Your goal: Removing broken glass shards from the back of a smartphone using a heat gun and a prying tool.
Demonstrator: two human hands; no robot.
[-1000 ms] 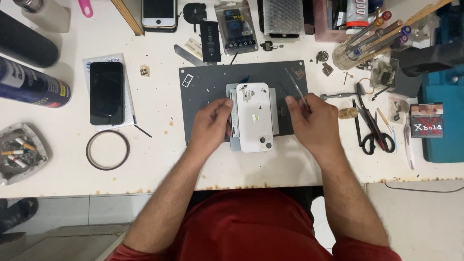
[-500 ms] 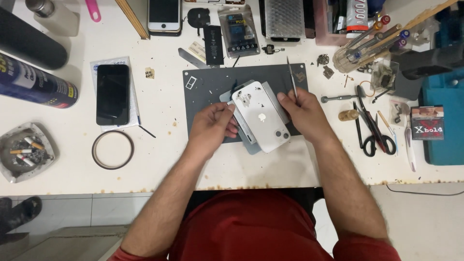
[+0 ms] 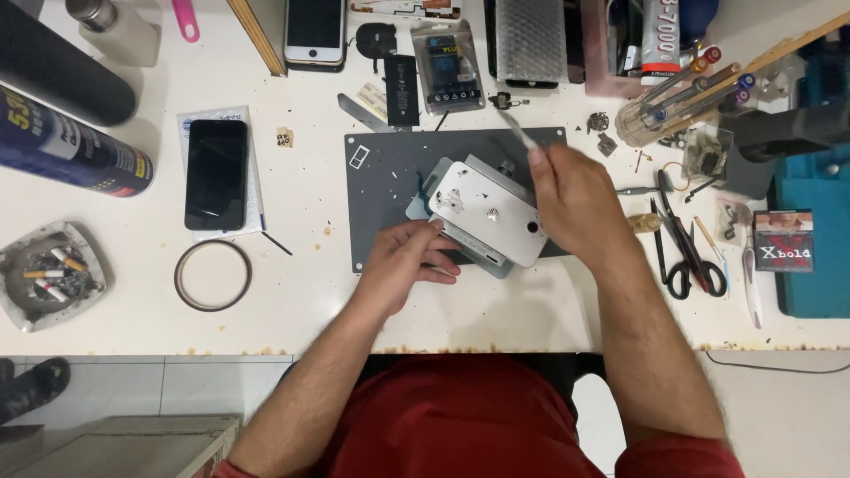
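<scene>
Left hand: the left hand (image 3: 403,261) is curled loosely, fingertips pressed on the near-left edge of the white phone (image 3: 489,212), seemingly to pin it so it cannot slide.
Right hand: the right hand (image 3: 571,199) is closed around slim metal tweezers (image 3: 516,130), tips pointing away from the person, its heel resting by the phone's right end for steadiness.
Phone: lies back-up and skewed between both hands, stacked on a grey frame over the grey work mat (image 3: 381,186), which likely protects the tabletop (image 3: 292,292).
Left of the hands: a black phone (image 3: 216,174) and a tape ring (image 3: 212,275), well apart.
Right of the hands: scissors (image 3: 686,248), within reach.
</scene>
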